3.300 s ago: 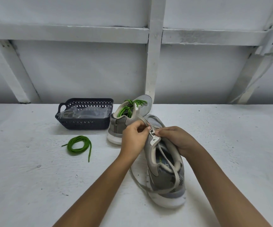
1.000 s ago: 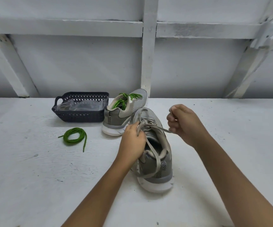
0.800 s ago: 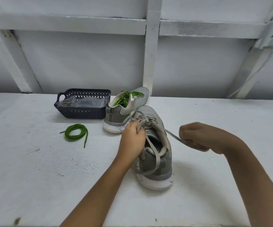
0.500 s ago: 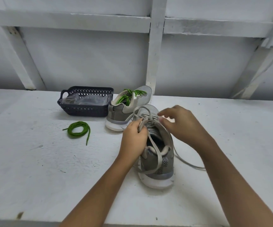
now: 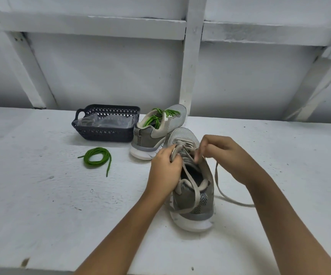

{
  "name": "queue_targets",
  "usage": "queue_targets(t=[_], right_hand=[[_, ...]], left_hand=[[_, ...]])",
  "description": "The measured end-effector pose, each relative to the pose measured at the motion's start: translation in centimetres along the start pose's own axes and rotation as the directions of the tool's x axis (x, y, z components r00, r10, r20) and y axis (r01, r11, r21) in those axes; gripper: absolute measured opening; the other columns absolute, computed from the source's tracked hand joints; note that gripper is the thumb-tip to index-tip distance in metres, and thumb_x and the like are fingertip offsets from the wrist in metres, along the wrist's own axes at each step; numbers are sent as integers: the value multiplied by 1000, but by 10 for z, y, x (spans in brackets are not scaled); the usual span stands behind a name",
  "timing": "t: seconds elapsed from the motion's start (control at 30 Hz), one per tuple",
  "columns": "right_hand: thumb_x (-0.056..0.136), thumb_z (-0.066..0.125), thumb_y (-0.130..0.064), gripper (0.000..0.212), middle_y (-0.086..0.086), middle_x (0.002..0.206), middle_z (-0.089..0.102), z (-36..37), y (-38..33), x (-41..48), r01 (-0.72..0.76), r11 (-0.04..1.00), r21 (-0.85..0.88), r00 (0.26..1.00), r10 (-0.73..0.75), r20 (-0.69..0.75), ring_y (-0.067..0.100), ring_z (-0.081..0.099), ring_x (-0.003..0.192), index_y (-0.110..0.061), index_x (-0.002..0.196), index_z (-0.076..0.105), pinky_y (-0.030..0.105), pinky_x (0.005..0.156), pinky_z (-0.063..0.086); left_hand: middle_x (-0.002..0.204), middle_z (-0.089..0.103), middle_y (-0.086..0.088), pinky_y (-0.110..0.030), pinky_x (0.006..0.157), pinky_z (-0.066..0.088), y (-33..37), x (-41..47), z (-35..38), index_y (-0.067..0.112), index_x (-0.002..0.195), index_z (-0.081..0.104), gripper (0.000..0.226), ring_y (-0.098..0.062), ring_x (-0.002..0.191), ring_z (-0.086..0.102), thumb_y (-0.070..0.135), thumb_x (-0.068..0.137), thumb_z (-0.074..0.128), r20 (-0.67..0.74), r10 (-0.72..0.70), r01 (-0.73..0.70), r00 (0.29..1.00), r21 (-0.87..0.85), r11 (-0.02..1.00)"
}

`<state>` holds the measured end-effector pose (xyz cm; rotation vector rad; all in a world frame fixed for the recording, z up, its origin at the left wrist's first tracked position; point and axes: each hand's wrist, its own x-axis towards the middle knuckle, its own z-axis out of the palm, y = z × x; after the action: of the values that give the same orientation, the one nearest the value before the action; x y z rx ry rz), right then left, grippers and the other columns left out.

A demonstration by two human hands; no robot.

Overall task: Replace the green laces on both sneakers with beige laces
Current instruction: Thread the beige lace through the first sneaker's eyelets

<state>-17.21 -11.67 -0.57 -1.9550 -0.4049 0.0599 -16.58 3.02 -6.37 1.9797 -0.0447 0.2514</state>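
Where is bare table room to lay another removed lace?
Free: the wide stretch left of and nearer than the green lace; also right of the trailing beige lace. Crowded: around basket, far sneaker, near sneaker, left hand, right hand.
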Motion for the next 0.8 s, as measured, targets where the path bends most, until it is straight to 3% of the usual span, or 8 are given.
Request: queue_targets(t=[0.17,0.4,0.5,0.6,0.67,0.73,0.77,0.8], right_hand=[[69,42,-15,14,2,56,60,-4,-7,-12,-40,998,-53,983,49,176,22,55,64,-10,60,53,34,70,47],[68,42,-11,23,4,52,57,-8,-10,-15,-39,999,-6,972,39,232,14,53,58,-23,52,53,25,67,44],[69,42,-7,21,6,53,57,-11,-8,-16,-52,997,64,971,35,235,17,53,57,-18,55,53,22,64,46],[81,50,-10,15,5,65,64,-12,-11,-15,-66,987,148,987,43,153,16,60,65,-11,67,55,25,67,50],[92,53,-11,21,1,72,64,-12,-15,-11,-82,975,205,995,92,-37,15,61,69,-13,72,55,28,68,49],[96,48,-11,24,0,67,61,-14,-22,-3,-107,929,354,962,187,-200,15,59,62,-13,73,55,27,61,50],[96,47,-12,25,0,63,60,-15,-26,3,-123,847,518,947,256,-193,15,59,57,-12,73,55,26,56,52],[96,46,-12,25,1,59,59,-15,-31,9,-144,695,705,936,327,-130,14,60,53,-10,72,54,23,53,53]], left_hand=[[117,61,-3,-18,81,34,1,0,-1,19,123,61,35,-10,101,51,10,93,47,13,-4,4,1000,-16,1000],[117,61,-3,-20,82,35,0,1,-1,18,122,61,34,-15,105,53,11,93,46,32,-12,11,999,19,1000],[120,60,-3,-19,84,35,1,2,-1,19,123,61,35,-14,107,52,11,93,46,38,-16,14,999,28,999],[122,59,-2,-21,86,36,1,2,-2,18,124,59,35,-14,110,52,12,93,46,52,-19,18,998,30,999],[128,55,1,-23,92,37,1,3,-3,19,131,52,37,-15,118,50,18,94,49,71,-27,25,997,26,999],[125,53,3,-23,88,36,1,4,-3,22,132,44,40,-14,117,49,28,94,53,83,-19,16,996,31,999],[120,53,3,-25,86,38,3,4,-3,22,128,43,38,-14,113,50,33,93,55,61,10,-12,998,31,999],[113,53,2,-29,85,42,5,3,-4,21,120,46,35,-15,108,51,38,91,56,10,61,-61,998,39,997]])
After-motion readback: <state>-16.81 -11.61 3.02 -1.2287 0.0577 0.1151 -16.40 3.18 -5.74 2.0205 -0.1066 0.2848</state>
